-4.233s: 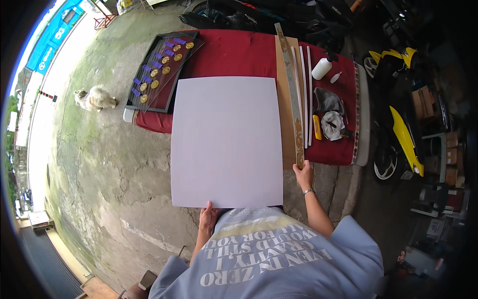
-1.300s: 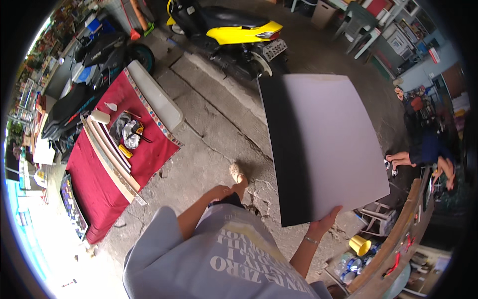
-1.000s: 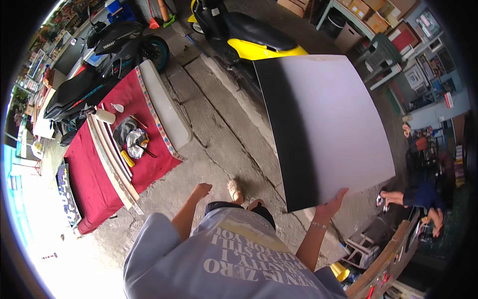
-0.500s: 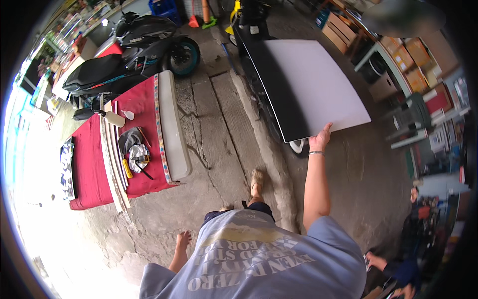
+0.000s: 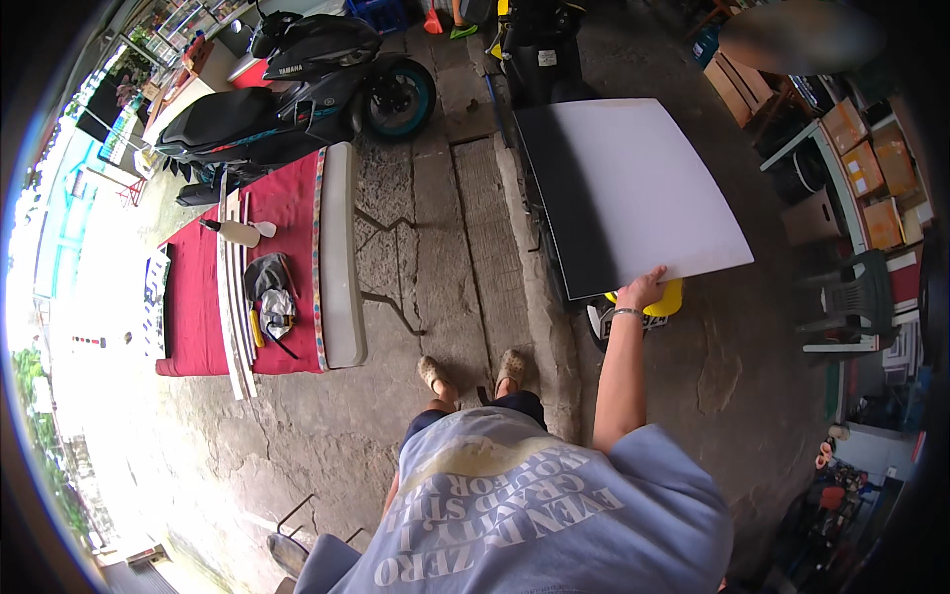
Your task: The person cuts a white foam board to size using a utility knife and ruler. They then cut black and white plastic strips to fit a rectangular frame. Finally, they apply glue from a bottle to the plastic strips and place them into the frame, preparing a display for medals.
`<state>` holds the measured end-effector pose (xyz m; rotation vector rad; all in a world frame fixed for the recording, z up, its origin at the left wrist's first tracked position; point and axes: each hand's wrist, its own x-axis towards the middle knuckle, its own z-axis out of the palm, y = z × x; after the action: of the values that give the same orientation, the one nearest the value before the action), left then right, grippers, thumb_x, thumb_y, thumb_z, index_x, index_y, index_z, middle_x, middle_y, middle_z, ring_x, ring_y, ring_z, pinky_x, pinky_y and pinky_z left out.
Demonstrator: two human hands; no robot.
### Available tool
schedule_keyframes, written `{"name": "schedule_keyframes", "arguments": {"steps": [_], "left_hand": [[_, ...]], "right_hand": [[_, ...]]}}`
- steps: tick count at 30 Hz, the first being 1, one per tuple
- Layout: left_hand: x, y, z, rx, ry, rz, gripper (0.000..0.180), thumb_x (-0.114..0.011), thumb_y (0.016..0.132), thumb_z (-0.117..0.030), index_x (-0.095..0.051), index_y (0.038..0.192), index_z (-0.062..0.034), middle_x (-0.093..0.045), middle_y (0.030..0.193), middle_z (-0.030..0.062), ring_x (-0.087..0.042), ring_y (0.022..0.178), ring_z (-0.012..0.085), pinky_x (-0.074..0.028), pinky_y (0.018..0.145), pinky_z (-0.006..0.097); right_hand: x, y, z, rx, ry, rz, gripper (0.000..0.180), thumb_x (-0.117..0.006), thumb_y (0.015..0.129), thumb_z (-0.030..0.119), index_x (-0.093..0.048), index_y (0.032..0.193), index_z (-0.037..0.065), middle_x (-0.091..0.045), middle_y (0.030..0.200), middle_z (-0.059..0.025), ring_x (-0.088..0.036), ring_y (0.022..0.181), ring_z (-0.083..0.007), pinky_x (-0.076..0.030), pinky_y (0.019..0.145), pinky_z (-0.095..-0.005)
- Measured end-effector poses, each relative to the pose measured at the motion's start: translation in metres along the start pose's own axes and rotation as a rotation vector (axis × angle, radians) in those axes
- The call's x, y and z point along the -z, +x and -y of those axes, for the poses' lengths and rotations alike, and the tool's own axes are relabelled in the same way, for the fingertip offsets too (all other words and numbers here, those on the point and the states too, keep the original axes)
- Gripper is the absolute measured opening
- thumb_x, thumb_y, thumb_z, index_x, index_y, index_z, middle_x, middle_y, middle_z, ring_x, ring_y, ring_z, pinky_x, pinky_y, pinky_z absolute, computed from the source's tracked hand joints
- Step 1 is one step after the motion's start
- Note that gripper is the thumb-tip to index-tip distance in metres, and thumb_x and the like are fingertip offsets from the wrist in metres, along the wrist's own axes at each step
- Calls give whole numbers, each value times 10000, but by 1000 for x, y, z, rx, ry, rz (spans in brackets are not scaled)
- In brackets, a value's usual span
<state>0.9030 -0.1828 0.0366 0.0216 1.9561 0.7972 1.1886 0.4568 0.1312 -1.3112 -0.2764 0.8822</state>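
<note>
My right hand [image 5: 641, 290] grips the near edge of a large white rectangular sheet [image 5: 633, 188] and holds it out flat in front of me, arm stretched forward. The sheet's left part is in shadow. It hovers over a parked scooter, of which only a yellow bit [image 5: 675, 298] and a plate show below my hand. My left hand is hidden behind my body. My sandalled feet [image 5: 473, 370] stand on cracked concrete.
A red mat [image 5: 287, 198] on the left holds long wooden strips [image 5: 234, 297], a white bottle [image 5: 236, 233] and small tools. A long white board [image 5: 341, 257] edges it. A black motorcycle [image 5: 297, 89] stands behind. Boxes and plastic chairs [image 5: 851, 297] lie right.
I have turned away from the red mat, carrying the sheet from it toward the scooters. Since half a second ago the sheet sits lower and closer, and my left hand has dropped from sight.
</note>
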Motion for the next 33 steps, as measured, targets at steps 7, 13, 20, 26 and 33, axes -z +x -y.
{"name": "schedule_keyframes", "arguments": {"steps": [7, 13, 20, 26, 33], "left_hand": [[-14, 37, -39, -151, -5, 68, 347, -618, 919, -231, -678, 1105, 55, -727, 1024, 164, -691, 889, 277, -525, 791, 369], [-21, 59, -74, -272, 446, 89, 332, -609, 895, -154, -669, 1130, 72, -728, 1070, 176, -679, 964, 252, -509, 869, 371], [-28, 38, -65, -180, 85, 139, 363, -625, 899, -152, -655, 1197, 53, -730, 1072, 121, -654, 952, 182, -507, 865, 352], [-37, 24, -46, -58, -55, 117, 386, -640, 893, -161, -647, 1214, 54, -726, 1087, 117, -652, 957, 173, -504, 873, 343], [-45, 15, -5, -26, -125, 40, 392, -644, 888, -163, -648, 1213, 56, -724, 1098, 122, -656, 959, 175, -503, 878, 341]], "right_hand": [[9, 25, 0, -73, -257, 89, 449, -514, 1045, 242, -443, 1382, -47, -559, 1341, -182, -608, 1132, -301, -516, 970, -427], [13, 13, 13, -239, -171, 132, 548, -638, 958, 445, -485, 1301, 46, -591, 1254, -116, -617, 1069, -274, -545, 781, -509], [29, 16, 6, -266, -235, 216, 535, -632, 948, 486, -504, 1141, 4, -577, 1108, -141, -636, 955, -263, -608, 739, -463], [40, 0, 19, -275, -285, 235, 596, -611, 955, 504, -500, 1160, -45, -558, 1036, -154, -657, 856, -261, -630, 664, -375], [37, -11, 19, -282, -330, 230, 562, -503, 997, 530, -512, 1196, 4, -572, 988, -128, -653, 858, -245, -606, 704, -376]]}}
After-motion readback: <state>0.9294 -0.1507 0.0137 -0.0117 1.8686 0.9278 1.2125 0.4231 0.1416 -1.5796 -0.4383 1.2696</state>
